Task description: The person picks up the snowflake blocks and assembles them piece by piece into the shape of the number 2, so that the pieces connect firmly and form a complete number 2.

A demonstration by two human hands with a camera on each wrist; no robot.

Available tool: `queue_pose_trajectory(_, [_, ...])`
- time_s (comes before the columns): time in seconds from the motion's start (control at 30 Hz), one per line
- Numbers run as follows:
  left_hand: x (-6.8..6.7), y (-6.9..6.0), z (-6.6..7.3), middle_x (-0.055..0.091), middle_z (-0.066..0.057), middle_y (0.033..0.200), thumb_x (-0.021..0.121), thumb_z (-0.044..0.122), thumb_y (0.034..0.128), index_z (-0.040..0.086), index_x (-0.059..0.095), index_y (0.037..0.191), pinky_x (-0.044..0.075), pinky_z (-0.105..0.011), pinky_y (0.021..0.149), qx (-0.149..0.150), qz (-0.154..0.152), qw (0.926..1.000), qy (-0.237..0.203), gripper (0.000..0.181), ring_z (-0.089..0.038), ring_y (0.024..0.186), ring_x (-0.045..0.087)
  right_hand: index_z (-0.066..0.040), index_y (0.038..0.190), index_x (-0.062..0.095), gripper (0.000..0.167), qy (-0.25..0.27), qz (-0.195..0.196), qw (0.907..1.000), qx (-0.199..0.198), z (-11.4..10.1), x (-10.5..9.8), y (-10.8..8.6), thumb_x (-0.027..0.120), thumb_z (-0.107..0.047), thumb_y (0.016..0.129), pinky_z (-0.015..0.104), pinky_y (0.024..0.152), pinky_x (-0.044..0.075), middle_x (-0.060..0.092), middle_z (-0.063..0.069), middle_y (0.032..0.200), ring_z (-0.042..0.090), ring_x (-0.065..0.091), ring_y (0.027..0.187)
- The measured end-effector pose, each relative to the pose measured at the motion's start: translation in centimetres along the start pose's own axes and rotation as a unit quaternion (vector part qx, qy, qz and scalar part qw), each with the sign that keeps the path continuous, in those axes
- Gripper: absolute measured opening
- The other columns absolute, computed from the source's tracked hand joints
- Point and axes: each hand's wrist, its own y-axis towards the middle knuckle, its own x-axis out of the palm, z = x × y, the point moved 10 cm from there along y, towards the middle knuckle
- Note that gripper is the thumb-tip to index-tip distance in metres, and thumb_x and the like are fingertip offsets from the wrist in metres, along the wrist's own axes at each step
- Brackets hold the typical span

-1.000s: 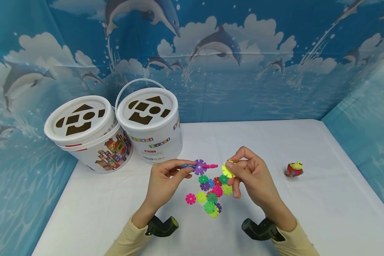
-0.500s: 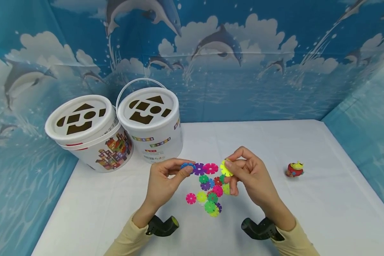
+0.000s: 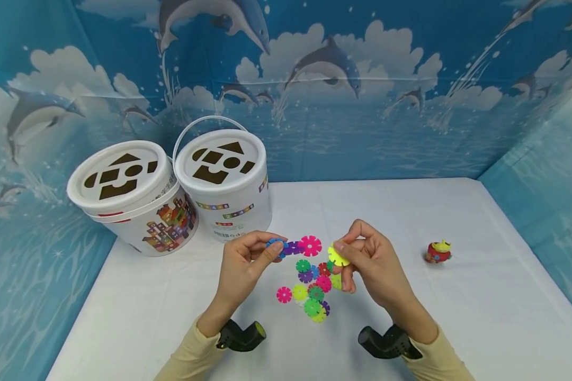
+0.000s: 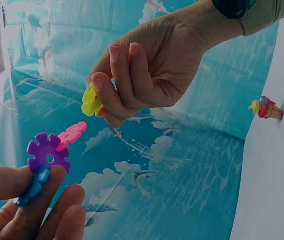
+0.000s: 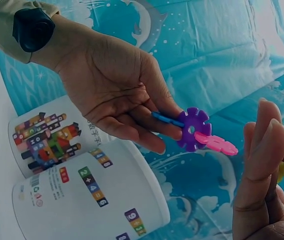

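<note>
My left hand (image 3: 243,267) pinches a blue notched disc (image 4: 34,186) between thumb and fingers. Slotted onto it is a purple notched disc (image 5: 193,130), and a pink notched disc (image 3: 310,245) joins the purple one at the far end of this short chain. Across a small gap, my right hand (image 3: 375,267) pinches a yellow notched disc (image 4: 91,101) by its edge. The yellow and pink discs stand apart. Beneath both hands, several loose notched discs (image 3: 316,294) in green, red, pink, yellow, blue and purple lie clustered on the white table.
Two white lidded buckets (image 3: 221,182) stand at the back left, their lids printed with dark shapes. A small red and yellow toy figure (image 3: 438,252) sits on the table (image 3: 486,317) to the right. Behind hangs a blue dolphin-print cloth (image 3: 362,132).
The chain in my left hand has turned, so the pink disc, edge-on a second ago, now shows its face. My right hand has shifted slightly left with the yellow disc.
</note>
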Motion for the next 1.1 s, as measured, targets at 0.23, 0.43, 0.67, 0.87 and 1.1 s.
queue_pose_trajectory(0.23, [0.2, 0.0, 0.1, 0.069, -0.012, 0.078, 0.063, -0.001, 0.0891, -0.004, 0.068, 0.094, 0.056, -0.035, 0.062, -0.001, -0.006, 1.0, -0.001, 0.008, -0.019, 0.065, 0.066, -0.005, 0.094, 0.046, 0.009, 0.003, -0.002, 1.0, 0.001, 0.1, 0.0, -0.1, 0.047, 0.004, 0.097, 0.03, 0.039, 0.047, 0.066, 0.013, 0.066, 0.018, 0.058, 0.041])
queue_pose_trajectory(0.43, [0.3, 0.0, 0.0, 0.069, -0.013, 0.08, 0.063, -0.002, 0.0892, -0.005, 0.068, 0.095, 0.057, -0.037, 0.065, -0.006, -0.008, 0.9999, -0.014, 0.008, -0.02, 0.066, 0.067, -0.005, 0.094, 0.046, 0.008, 0.004, -0.005, 0.9999, 0.01, 0.5, 0.3, 0.0, 0.047, 0.003, 0.097, 0.031, 0.043, 0.05, 0.066, 0.01, 0.066, 0.019, 0.06, 0.044])
queue_pose_trajectory(0.67, [0.7, 0.0, -0.5, 0.068, -0.012, 0.086, 0.063, -0.002, 0.0893, -0.004, 0.066, 0.098, 0.057, -0.038, 0.068, -0.021, -0.036, 0.9989, -0.019, 0.009, -0.023, 0.071, 0.069, -0.004, 0.095, 0.048, 0.008, -0.009, 0.001, 1.0, 0.005, 0.4, 0.3, 0.2, 0.048, 0.003, 0.097, 0.031, 0.045, 0.052, 0.067, 0.013, 0.068, 0.02, 0.06, 0.044])
queue_pose_trajectory(0.87, [1.3, 0.1, -0.9, 0.066, -0.015, 0.086, 0.064, -0.003, 0.0878, -0.006, 0.063, 0.098, 0.056, -0.04, 0.071, -0.041, -0.069, 0.9956, -0.05, 0.011, -0.033, 0.075, 0.067, 0.001, 0.097, 0.045, 0.006, -0.025, 0.007, 0.9996, -0.01, 0.3, 0.1, 0.4, 0.05, 0.003, 0.096, 0.032, 0.046, 0.052, 0.065, 0.012, 0.066, 0.022, 0.059, 0.044])
queue_pose_trajectory(1.1, [1.1, 0.0, -1.6, 0.064, -0.019, 0.088, 0.063, -0.004, 0.0884, -0.008, 0.058, 0.099, 0.055, -0.039, 0.076, -0.068, -0.062, 0.9919, -0.087, 0.012, -0.034, 0.078, 0.067, 0.005, 0.097, 0.044, 0.009, -0.03, 0.026, 0.9991, -0.013, 0.5, -0.5, 0.6, 0.052, 0.001, 0.096, 0.031, 0.048, 0.052, 0.065, 0.01, 0.067, 0.021, 0.059, 0.045])
